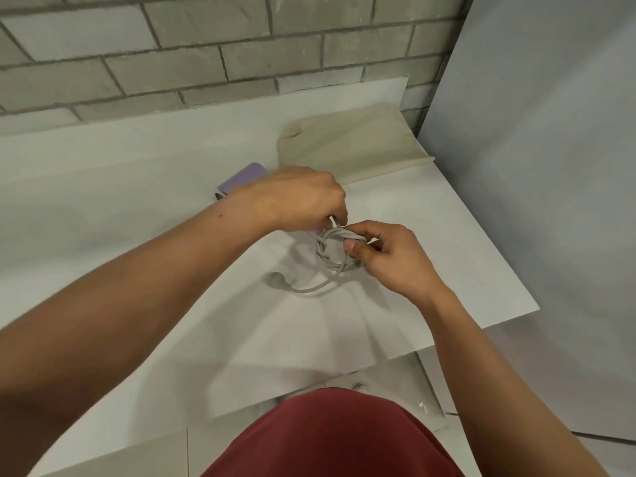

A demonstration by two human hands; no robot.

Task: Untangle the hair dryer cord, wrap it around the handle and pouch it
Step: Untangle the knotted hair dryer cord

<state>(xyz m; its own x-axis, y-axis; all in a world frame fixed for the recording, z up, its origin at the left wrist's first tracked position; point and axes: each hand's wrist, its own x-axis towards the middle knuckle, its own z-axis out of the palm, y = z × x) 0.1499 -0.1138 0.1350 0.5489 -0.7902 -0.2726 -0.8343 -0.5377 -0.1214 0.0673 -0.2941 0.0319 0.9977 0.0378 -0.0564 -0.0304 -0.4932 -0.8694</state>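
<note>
Cord [330, 259]: grey, tangled coil between both hands.
Left hand [303, 197]: pinches one strand.
Right hand [389, 256]: grips the coil.

Left hand [303, 197] is covering most of the purple hair dryer [242, 179]. Its fingertips and the cord [330, 259] end are hiding underneath. Plug [275, 279] is blurring out, prongs unreadable. Both forearms are running off frame.
</note>
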